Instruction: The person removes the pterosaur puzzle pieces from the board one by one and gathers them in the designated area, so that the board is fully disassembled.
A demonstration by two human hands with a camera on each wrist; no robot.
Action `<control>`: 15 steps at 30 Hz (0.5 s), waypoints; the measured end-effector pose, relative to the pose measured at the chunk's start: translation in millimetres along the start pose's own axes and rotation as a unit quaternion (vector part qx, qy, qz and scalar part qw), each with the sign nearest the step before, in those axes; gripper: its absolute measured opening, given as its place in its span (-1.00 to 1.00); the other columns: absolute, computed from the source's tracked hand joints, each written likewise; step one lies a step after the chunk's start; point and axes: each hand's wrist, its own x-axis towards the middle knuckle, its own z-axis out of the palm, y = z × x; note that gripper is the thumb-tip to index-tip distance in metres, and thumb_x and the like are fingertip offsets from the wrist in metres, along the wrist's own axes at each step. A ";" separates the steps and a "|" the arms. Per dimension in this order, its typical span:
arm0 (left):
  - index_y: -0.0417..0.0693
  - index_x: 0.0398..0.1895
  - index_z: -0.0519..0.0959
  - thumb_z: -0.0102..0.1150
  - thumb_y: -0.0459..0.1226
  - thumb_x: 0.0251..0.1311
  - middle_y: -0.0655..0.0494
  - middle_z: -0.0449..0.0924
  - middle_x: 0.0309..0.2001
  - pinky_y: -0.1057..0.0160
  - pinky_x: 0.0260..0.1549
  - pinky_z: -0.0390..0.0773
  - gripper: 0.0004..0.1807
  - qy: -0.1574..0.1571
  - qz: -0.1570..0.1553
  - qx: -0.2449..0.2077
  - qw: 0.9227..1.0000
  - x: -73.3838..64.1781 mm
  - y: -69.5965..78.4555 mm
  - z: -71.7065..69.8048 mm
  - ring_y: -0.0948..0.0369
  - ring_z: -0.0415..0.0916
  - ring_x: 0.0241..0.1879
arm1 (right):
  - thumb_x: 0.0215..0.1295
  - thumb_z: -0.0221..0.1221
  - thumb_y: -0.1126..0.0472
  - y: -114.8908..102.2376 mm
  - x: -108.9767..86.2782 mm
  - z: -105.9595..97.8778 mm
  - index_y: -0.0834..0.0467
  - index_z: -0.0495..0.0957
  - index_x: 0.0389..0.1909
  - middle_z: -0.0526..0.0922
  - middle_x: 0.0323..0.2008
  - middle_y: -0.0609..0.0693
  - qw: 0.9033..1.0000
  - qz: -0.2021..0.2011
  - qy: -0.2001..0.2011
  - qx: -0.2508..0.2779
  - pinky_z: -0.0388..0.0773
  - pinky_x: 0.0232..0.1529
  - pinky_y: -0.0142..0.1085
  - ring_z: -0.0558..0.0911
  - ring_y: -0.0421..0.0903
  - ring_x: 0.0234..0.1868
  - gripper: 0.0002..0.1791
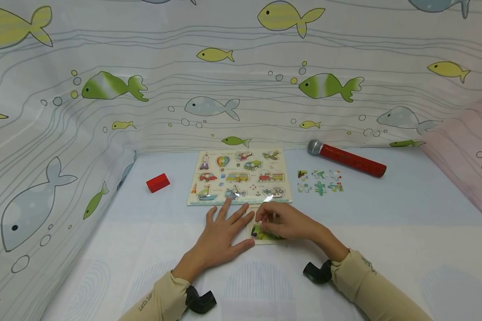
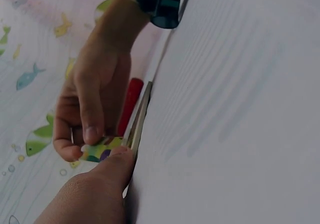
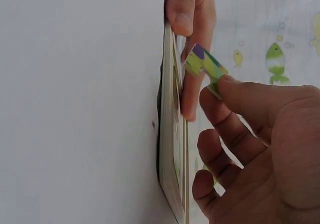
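Between thumb and forefinger my right hand (image 1: pixel 291 221) pinches a jigsaw piece (image 3: pixel 205 64), green and yellow with a purple patch. The piece is tilted above a small pale puzzle board (image 1: pixel 265 243), best seen edge-on in the right wrist view. My left hand (image 1: pixel 221 240) lies palm down with fingers spread, its thumb and fingertips at the board's left edge. Its thumb touches that edge in the left wrist view. The right hand hides much of the board's surface.
Behind the hands lies a larger vehicle puzzle board (image 1: pixel 190 200). Several loose jigsaw pieces (image 1: pixel 320 188) are laid out in rows to its right. A red toy microphone (image 1: pixel 353 160) lies at the back right, a red block (image 1: pixel 158 183) at the left. Fish-patterned cloth (image 1: pixel 164 133) encloses the table.
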 end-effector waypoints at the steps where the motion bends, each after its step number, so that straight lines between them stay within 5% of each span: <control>1: 0.35 0.59 0.19 -0.13 0.34 0.39 0.28 0.05 0.63 -0.40 0.37 -0.06 -0.23 0.000 0.000 0.002 1.000 -0.1 -0.1 0.1 -0.19 -0.22 0.64 | 0.40 0.27 0.24 0.4 -0.3 -1.3 0.02 0.59 -0.11 0.63 -0.26 -0.12 1.000 0.003 0.003 0.001 0.49 -0.16 -0.34 0.54 -0.22 -0.26 -0.88; 15: 0.35 0.59 0.19 -0.10 0.34 0.37 0.29 0.05 0.63 -0.40 0.37 -0.04 -0.22 0.002 -0.003 0.009 1.000 -0.6 1.4 0.2 -0.20 -0.19 0.64 | 0.40 0.26 0.25 17.6 -12.2 -43.6 0.03 0.66 -0.13 0.62 -0.35 -0.12 0.997 0.064 0.048 -0.021 0.44 -0.24 -0.35 0.50 -0.15 -0.30 -0.90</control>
